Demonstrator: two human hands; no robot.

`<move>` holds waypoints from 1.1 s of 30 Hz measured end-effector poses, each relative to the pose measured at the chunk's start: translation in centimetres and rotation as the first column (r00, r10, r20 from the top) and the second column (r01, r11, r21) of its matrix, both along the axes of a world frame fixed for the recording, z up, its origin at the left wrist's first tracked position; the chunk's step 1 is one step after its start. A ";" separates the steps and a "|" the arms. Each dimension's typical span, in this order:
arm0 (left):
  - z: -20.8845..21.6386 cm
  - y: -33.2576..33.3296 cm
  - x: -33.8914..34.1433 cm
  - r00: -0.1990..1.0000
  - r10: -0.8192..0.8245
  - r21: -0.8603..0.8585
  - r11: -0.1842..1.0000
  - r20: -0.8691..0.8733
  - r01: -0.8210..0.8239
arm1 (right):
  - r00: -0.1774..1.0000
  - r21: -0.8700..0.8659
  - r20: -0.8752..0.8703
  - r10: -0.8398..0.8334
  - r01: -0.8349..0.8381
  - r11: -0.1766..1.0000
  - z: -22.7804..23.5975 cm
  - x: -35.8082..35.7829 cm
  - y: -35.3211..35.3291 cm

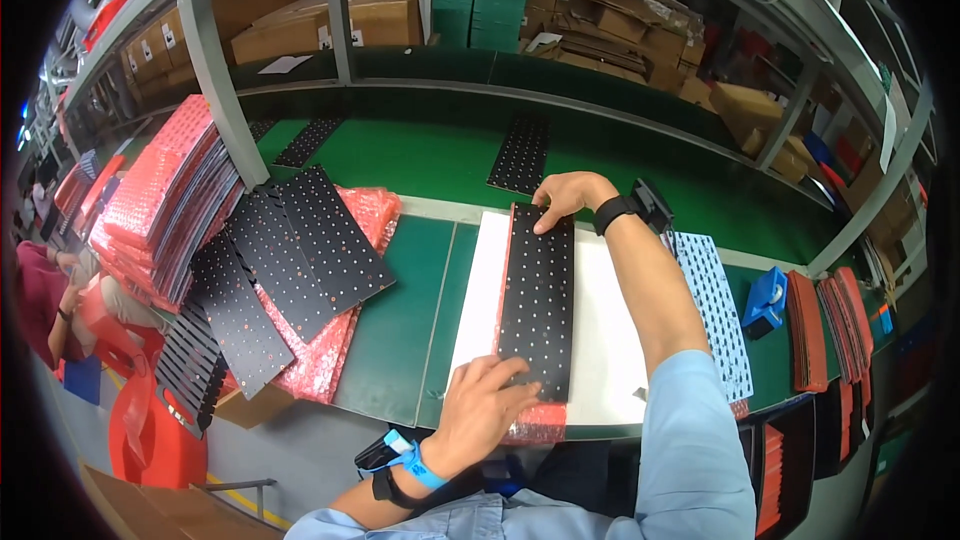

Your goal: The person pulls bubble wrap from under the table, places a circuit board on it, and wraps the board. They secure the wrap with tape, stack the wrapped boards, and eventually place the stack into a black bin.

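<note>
In front of me a long black panel (536,310) dotted with rows of small white spots lies lengthwise over a white sheet (605,340). Red bubble wrap (538,422) shows under its near end and along its left edge. My left hand (485,408) rests at the near end, fingers spread over the panel's surface. At the far end, my right hand (572,198) grips the panel's edge, thumb on top and the other fingers curled, partly hidden. A blue wristband (420,467) circles my left wrist; a black band (613,212) is on the right.
More black panels (300,250) lie overlapped on bubble wrap at left, beside a tall pink-wrapped stack (160,200). Beyond the bench runs a green conveyor (420,150) carrying spotted panels. A pale perforated plate (712,310) and blue tape dispenser (766,302) sit right. A person (60,300) is far left.
</note>
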State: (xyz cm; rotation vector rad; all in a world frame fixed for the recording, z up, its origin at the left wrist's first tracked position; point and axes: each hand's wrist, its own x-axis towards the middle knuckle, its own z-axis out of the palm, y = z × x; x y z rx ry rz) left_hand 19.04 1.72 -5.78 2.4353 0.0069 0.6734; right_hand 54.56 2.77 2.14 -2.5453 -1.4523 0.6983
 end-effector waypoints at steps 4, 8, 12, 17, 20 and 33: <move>0.3 -0.3 -0.3 1.000 -0.010 0.025 1.000 0.009 0.010 | 0.988 -0.022 -0.102 0.116 -0.119 0.993 2.4 1.5 -0.1; 1.1 -1.2 -0.7 1.000 -0.016 0.102 0.995 0.003 0.016 | 0.930 0.276 0.360 0.076 -0.184 0.943 11.2 -2.1 -2.5; 1.3 -2.1 -1.3 0.997 -0.071 0.125 0.989 -0.018 0.073 | 0.801 0.605 0.570 -0.185 -0.256 0.754 17.0 -10.6 -6.9; 0.0 -1.9 -2.4 0.998 -0.064 0.116 0.991 -0.023 0.066 | 0.633 0.580 0.754 -0.173 -0.519 0.627 3.5 -23.8 -10.2; -0.2 -3.2 -3.2 0.990 -0.141 0.088 0.986 0.003 0.140 | 0.704 0.541 0.699 -0.125 -0.407 0.736 -3.4 -25.3 -12.6; -0.7 2.9 -4.6 0.934 0.029 -0.222 0.973 0.357 0.055 | 0.981 0.709 -0.036 -0.192 0.160 0.686 -0.6 -9.0 -2.4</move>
